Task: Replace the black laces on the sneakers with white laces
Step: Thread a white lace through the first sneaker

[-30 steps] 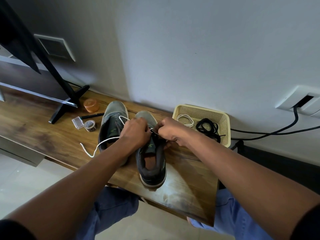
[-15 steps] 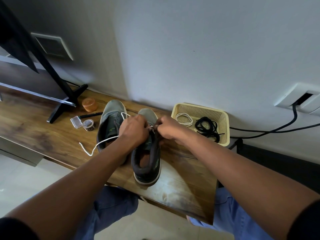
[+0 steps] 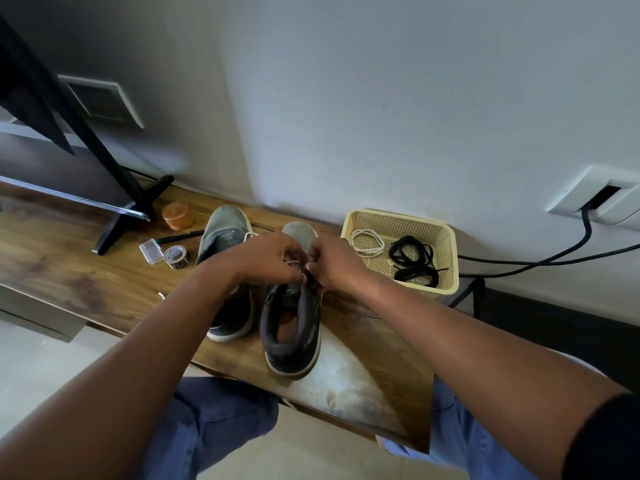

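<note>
- Looking down from the head camera, I see both hands meeting over the right sneaker (image 3: 292,327), which stands on the wooden table (image 3: 69,271) with its heel toward me.
- My left hand (image 3: 266,259) has its fingers curled round a white lace (image 3: 294,262) at the eyelets; a short loop of it shows between the knuckles.
- My right hand (image 3: 334,265) pinches at the same spot, fingertips touching the left hand's; whether it holds the lace itself or the shoe's tongue, I cannot tell.
- The left sneaker (image 3: 225,251) sits just beside the right one, partly hidden by my left forearm, with a bit of white lace at its toe end.
- A cream basket (image 3: 446,258) stands near the right sneaker, against the wall; inside lie a coiled spare white lace (image 3: 367,241) and the bundled black laces (image 3: 414,259), apart from each other.
- Farther left on the table: an orange jar (image 3: 178,216), a tape roll (image 3: 176,257), a small clear box (image 3: 151,251) and a black stand (image 3: 135,209).
</note>
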Available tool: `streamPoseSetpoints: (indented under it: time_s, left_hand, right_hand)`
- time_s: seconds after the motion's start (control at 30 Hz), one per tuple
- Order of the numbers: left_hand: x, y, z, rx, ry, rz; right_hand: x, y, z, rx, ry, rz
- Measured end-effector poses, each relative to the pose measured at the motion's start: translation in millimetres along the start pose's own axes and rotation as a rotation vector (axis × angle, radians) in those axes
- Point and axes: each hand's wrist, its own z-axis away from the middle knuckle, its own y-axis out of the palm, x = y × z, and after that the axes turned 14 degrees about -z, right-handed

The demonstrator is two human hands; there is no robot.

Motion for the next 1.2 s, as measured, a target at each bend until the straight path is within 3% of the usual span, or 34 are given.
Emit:
streamPoseSetpoints:
  time_s: [0.43,0.53,0.63,0.73,0.83,0.87,0.93,1.1,1.13,1.2]
  left_hand:
    - [10,9,-4,0.006,-0.086,-0.218]
    - [9,12,-7,0.027,-0.115,-0.247]
    - [16,16,-8,0.042,-0.131,-0.249]
    - [21,18,-10,0.009,-0.136,-0.241]
    - [24,19,-12,-0.014,-0.121,-0.248]
    - [24,19,-11,-0.023,-0.118,-0.247]
    - [26,18,-11,-0.038,-0.116,-0.239]
    - [28,15,-11,-0.035,-0.121,-0.233]
    - [29,15,-11,-0.033,-0.122,-0.229]
    - [31,17,-10,-0.032,-0.122,-0.225]
  right_hand:
    - [4,-5,-4,-0.006,-0.086,0.066]
    - [4,-10,-3,-0.117,-0.194,0.133]
    - [9,-19,-5,-0.334,-0.26,0.135]
    - [18,-36,-12,-0.509,-0.276,-0.145]
    - [30,-48,-16,-0.395,-0.132,-0.923]
    - [32,-48,-17,-0.324,-0.086,-1.044]
    - [29,-48,-20,-0.224,-0.042,-0.889]
    - [14,-39,-9,0.027,-0.181,0.385]
    - [14,-36,-5,0.036,-0.201,0.528]
    - [16,-36,-1,0.019,-0.209,0.577]
